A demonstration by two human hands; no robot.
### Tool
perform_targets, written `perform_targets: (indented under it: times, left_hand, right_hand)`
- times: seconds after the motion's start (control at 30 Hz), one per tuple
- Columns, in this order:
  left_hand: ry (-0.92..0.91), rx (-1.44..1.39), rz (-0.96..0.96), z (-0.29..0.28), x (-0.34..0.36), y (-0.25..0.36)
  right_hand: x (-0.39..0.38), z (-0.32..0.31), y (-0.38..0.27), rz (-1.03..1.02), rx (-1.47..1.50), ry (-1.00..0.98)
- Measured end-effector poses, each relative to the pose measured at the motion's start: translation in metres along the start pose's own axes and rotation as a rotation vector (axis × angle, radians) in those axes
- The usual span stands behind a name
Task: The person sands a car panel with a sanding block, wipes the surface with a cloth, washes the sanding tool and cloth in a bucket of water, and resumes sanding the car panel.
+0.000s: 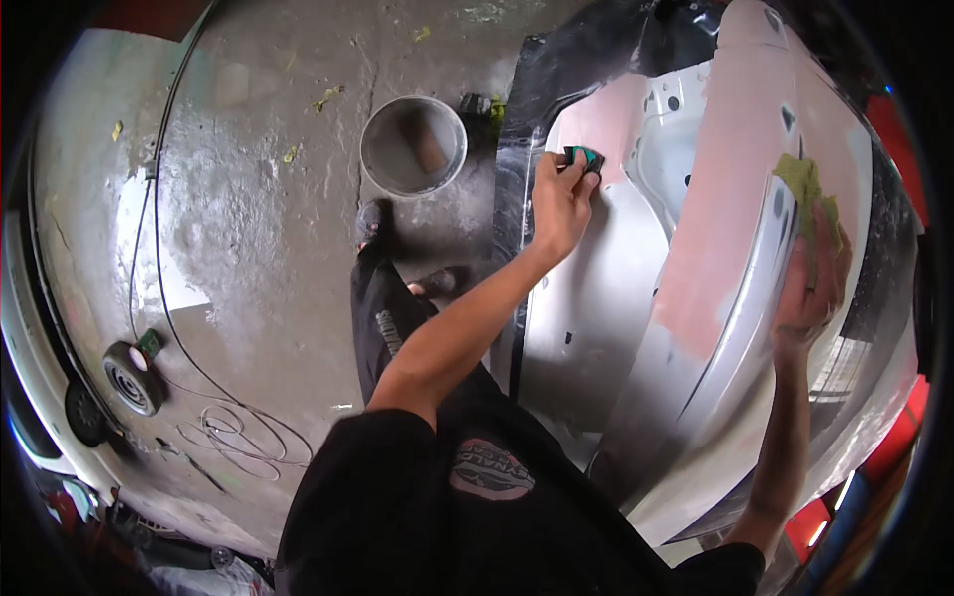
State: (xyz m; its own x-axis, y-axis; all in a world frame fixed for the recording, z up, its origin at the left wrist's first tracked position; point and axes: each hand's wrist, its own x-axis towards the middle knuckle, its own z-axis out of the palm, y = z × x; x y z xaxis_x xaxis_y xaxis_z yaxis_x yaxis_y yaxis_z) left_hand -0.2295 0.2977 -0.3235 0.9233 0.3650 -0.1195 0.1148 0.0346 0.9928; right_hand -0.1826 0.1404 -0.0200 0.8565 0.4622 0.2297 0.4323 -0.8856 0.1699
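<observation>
My left hand (562, 207) pinches a small black-and-teal sanding pad (588, 158) against the inner face of a car body panel (596, 268). That panel is pale silver-grey with pink patches and lies close beside my legs. Farther right, my right hand (807, 293) has a crumpled yellow-green cloth (807, 189) under its fingers, against the outer side of the bodywork. Some of its fingers are hidden by the cloth and slightly blurred. Between my hands runs a raised ridge, pink at the far end and grey nearer me.
A round bucket (413, 146) of greyish water, with a brown block showing inside, stands on the wet concrete floor. Black sheeting (571, 74) edges the panel. A hose (161, 228), a small wheel (133, 378) and a white car (40, 368) are at left.
</observation>
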Motion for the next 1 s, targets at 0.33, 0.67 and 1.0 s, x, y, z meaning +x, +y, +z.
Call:
perform_targets:
  times: [0.33, 0.67, 1.0]
  left_hand:
    - [0.037, 0.059, 0.115, -0.002, 0.011, -0.018]
    - [0.088, 0.143, 0.178, -0.001, -0.003, -0.026]
    - [0.059, 0.198, 0.144, -0.012, -0.003, -0.027]
  right_hand:
    - [0.000, -0.002, 0.002, -0.019, -0.026, -0.012]
    - [-0.001, -0.002, 0.002, -0.057, 0.008, 0.004]
    - [-0.003, -0.001, 0.002, -0.004, 0.027, 0.004]
